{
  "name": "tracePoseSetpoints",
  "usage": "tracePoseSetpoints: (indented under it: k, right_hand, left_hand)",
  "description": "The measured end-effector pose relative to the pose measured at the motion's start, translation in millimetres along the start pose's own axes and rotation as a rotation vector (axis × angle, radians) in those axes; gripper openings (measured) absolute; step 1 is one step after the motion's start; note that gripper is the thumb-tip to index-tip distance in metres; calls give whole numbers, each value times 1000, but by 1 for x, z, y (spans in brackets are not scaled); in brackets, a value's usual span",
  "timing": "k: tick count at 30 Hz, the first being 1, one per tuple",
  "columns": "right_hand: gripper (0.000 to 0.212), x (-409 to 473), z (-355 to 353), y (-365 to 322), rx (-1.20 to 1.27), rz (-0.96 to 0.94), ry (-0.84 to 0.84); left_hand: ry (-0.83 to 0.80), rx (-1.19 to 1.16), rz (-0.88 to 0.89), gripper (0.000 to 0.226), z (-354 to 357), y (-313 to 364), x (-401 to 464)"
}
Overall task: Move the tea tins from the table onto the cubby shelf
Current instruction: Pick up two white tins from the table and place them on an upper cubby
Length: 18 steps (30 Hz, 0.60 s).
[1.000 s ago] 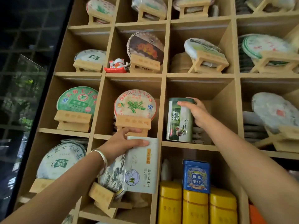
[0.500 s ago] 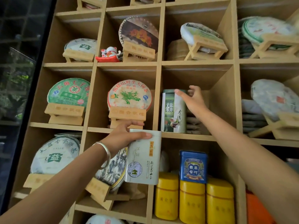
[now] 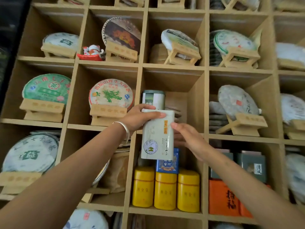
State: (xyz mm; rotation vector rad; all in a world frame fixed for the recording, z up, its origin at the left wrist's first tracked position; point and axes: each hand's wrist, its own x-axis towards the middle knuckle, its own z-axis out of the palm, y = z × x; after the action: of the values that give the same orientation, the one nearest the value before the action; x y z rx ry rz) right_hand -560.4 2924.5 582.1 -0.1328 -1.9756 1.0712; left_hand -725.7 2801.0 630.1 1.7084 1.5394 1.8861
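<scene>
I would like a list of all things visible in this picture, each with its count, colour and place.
pale tea tin: one, cream, held before the centre cubby
green tea tin: one, green and white, standing in the centre cubby
yellow tins: three, yellow, cubby below centre
blue tin: one, blue, on top of the yellow tins
tea cakes on wooden stands: many, mostly pale or green, surrounding cubbies
cat figurine: one, red and white, upper row
orange box: one, orange, lower right cubby
cubby shelf: one, light wood
left hand: grip on the pale tin's top
right hand: at the tin's right side
</scene>
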Motion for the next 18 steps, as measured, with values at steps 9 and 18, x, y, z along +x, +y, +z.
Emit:
tracePoseSetpoints:
  k: [9,18]
  right_hand:
    - [60,-9,-20,0,96,-3,34]
    - [51,37,-49,-31,273,-60,232]
  left_hand:
    - [-115,-45,-61,66,40,20,2]
    - [27,6,-24,46,37,16,9]
